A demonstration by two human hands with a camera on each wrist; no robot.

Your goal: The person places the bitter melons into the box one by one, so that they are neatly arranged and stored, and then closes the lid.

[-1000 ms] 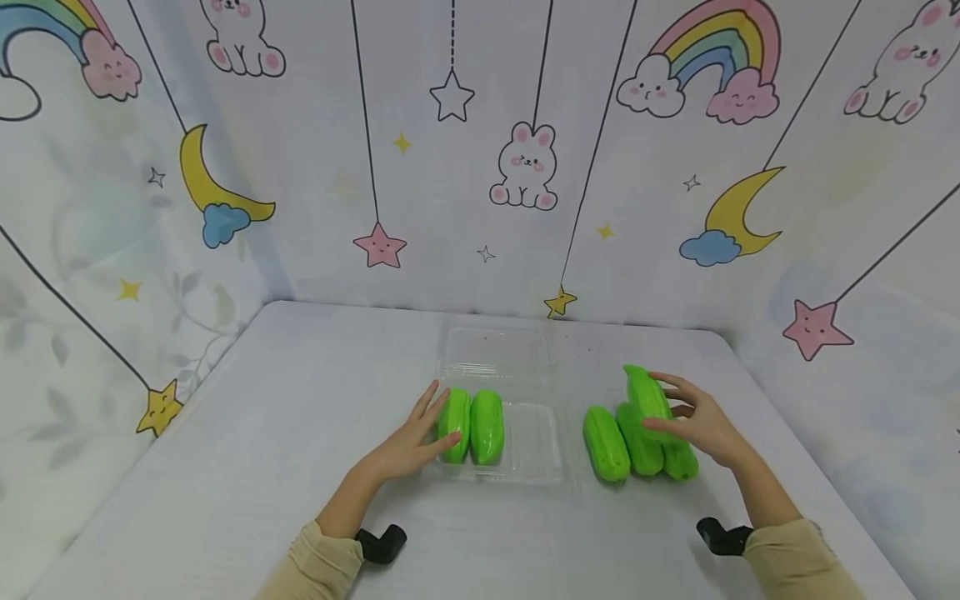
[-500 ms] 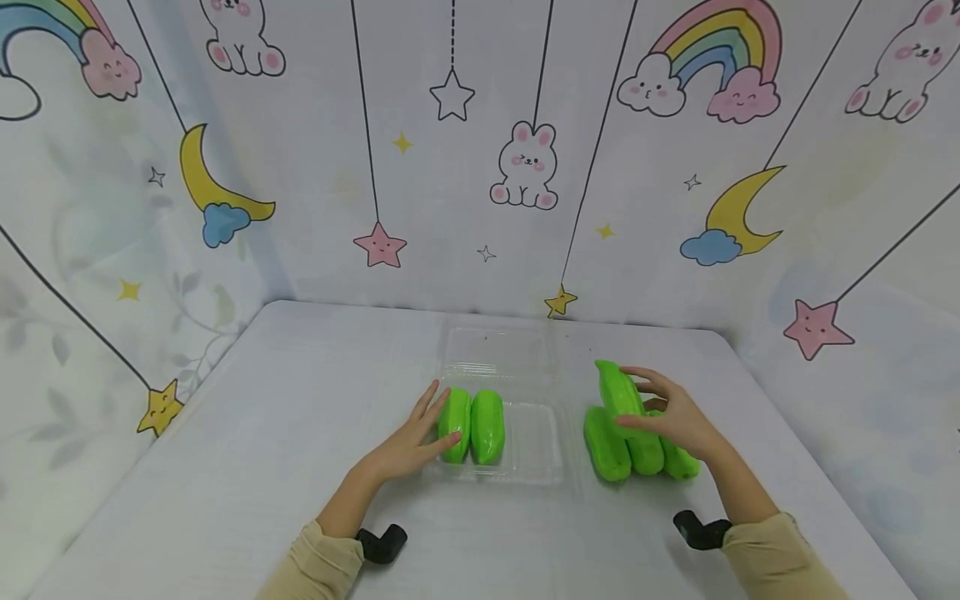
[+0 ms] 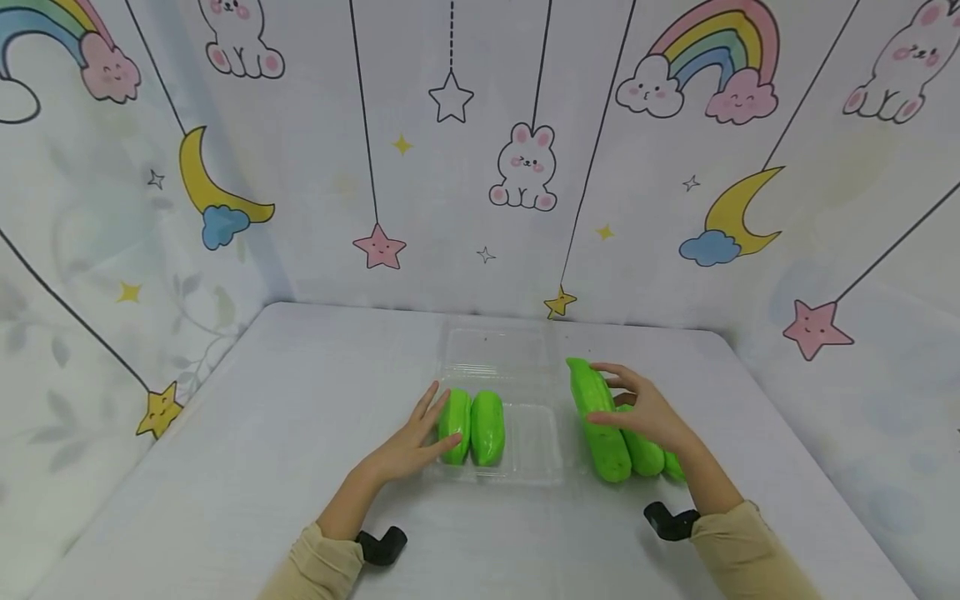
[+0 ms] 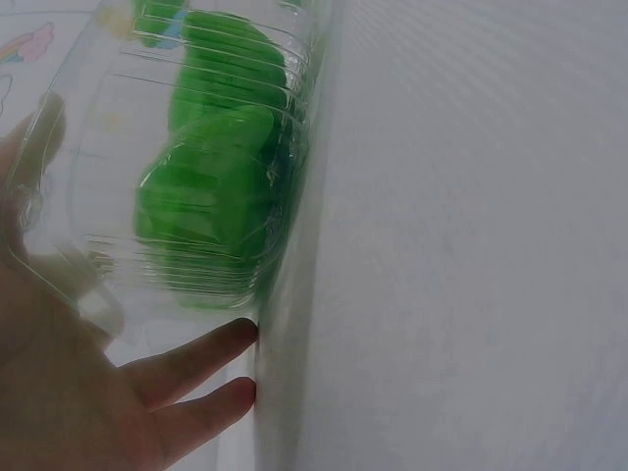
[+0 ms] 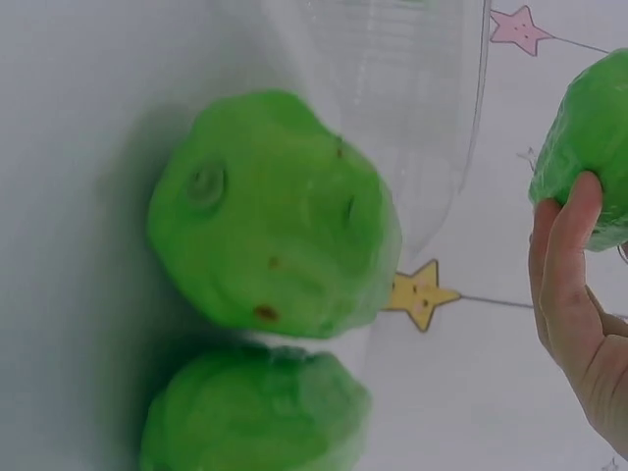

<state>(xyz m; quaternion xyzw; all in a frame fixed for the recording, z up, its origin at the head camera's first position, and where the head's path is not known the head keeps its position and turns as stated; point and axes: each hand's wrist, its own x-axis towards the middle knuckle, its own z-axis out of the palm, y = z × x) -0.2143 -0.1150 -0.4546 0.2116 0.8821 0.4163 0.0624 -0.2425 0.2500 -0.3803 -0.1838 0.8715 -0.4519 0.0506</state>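
My right hand (image 3: 637,408) grips a green elongated vegetable-like piece (image 3: 587,385) with a pointed tip. In the right wrist view the held piece (image 5: 601,132) is raised off the table, beside a lying green piece (image 5: 275,221). Several alike pieces (image 3: 645,452) lie side by side under and beside that hand. A clear plastic box (image 3: 536,442) lies lid open in the middle, with two green pieces (image 3: 488,427) in its left part. Spread fairly straight, the fingers of my left hand (image 3: 408,442) rest at the box's left edge. The left wrist view shows them against the clear wall (image 4: 93,182).
The transparent lid (image 3: 495,350) lies back toward the rear of the white table (image 3: 330,367). A printed cloth (image 3: 315,167) with rabbits, stars and moons hangs behind and at both sides. A black wrist mount (image 3: 382,546) sits at each cuff.
My right hand has moved left with the green piece, from over the right of the pile to its left end, nearer the box. The left hand has stayed put.
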